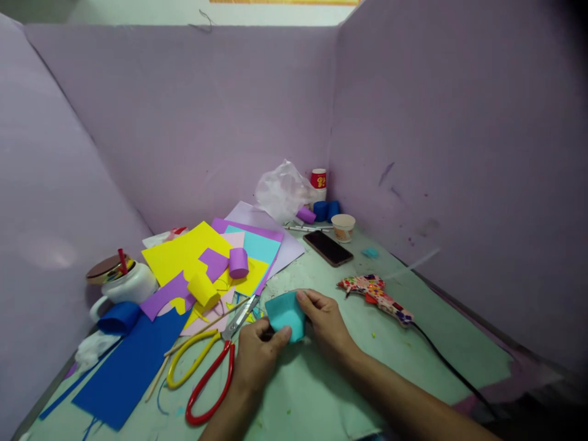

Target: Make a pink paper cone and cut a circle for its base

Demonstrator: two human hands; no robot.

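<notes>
Left hand [260, 350] and right hand [329, 324] pinch a curved turquoise sheet [285, 311] (smooth, matte).

Left hand [260, 349] and right hand [327, 320] holding teal piece [285, 312], scissors [226, 335] (red-and-yellow-handled), glue gun [377, 295]

The location is a craft work booth. Lilac panels [206, 110] enclose the table [307, 404] on three sides. Scissors [226, 334], coloured sheets [184, 248] and a corded glue gun [381, 295] identify it as such.
</notes>
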